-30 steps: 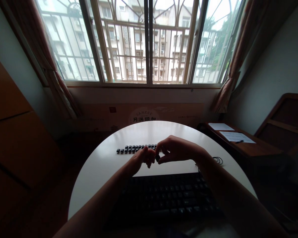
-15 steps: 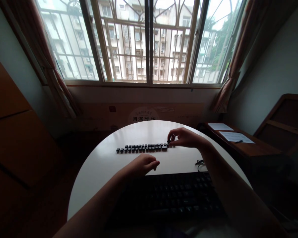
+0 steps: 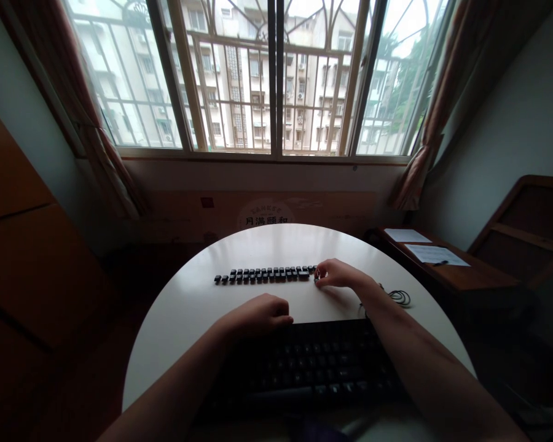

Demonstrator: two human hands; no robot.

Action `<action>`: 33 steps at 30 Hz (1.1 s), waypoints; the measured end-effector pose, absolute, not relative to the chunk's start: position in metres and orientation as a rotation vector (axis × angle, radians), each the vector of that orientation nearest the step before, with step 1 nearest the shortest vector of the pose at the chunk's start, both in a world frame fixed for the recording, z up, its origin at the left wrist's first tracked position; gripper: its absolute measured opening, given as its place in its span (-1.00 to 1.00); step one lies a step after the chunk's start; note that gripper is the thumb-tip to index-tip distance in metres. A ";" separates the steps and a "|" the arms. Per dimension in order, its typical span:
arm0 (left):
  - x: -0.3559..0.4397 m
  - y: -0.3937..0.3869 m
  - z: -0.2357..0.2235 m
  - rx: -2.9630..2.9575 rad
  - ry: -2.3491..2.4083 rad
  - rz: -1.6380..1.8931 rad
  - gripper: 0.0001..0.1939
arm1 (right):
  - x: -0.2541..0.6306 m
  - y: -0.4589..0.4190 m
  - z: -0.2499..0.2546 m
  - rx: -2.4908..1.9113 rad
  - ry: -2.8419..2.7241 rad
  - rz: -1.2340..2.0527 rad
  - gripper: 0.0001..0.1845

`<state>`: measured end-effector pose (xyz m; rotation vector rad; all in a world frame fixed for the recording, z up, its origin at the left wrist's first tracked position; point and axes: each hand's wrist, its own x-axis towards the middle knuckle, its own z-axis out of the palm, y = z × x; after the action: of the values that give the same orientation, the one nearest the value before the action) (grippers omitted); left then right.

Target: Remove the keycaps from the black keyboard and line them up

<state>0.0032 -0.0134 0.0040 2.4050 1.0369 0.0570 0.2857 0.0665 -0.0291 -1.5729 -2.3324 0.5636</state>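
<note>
Lining the round white desk: small black keycaps, two rows; right hand pinched one more; left hand curled, grip unclear; black keyboard bore many.

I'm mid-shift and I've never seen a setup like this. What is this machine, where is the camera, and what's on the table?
There is no machine here: you see a person's two bare hands. The one camera sits on that person's head, looking forward and down. On the round white table lies a black keyboard, nearest the person. Beyond it, small loose keys stand in two rows, and a thin cable lies coiled off to the right. The left hand is loosely curled at the keyboard's far edge, with nothing visible in it. The right hand has its fingertips on what looks like a small key at the rows' right end; how firmly is unclear.
</note>
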 end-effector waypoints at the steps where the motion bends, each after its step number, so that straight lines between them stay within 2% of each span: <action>1: 0.003 -0.014 0.004 2.401 1.038 0.055 -0.70 | 0.286 0.067 -0.030 -1.570 -2.330 0.570 -0.77; 8: 0.003 -0.013 0.003 2.372 1.050 0.057 -0.70 | 0.290 0.070 -0.038 -1.505 -2.301 0.586 -0.66; 13: 0.004 -0.014 0.005 2.382 1.028 0.068 -0.71 | 0.291 0.072 -0.043 -1.480 -2.269 0.541 -0.77; 20: 0.004 -0.015 0.008 2.373 1.041 0.059 -0.74 | 0.288 0.074 -0.050 -1.526 -2.190 0.427 -0.82; 33: 0.003 -0.014 0.006 2.370 1.035 0.065 -0.75 | 0.275 0.075 -0.054 -1.656 -2.117 0.297 -0.82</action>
<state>0.0028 -0.0139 0.0058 2.3698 1.0346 0.0647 0.2751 0.0750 -0.0536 -1.6557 -2.1171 0.2969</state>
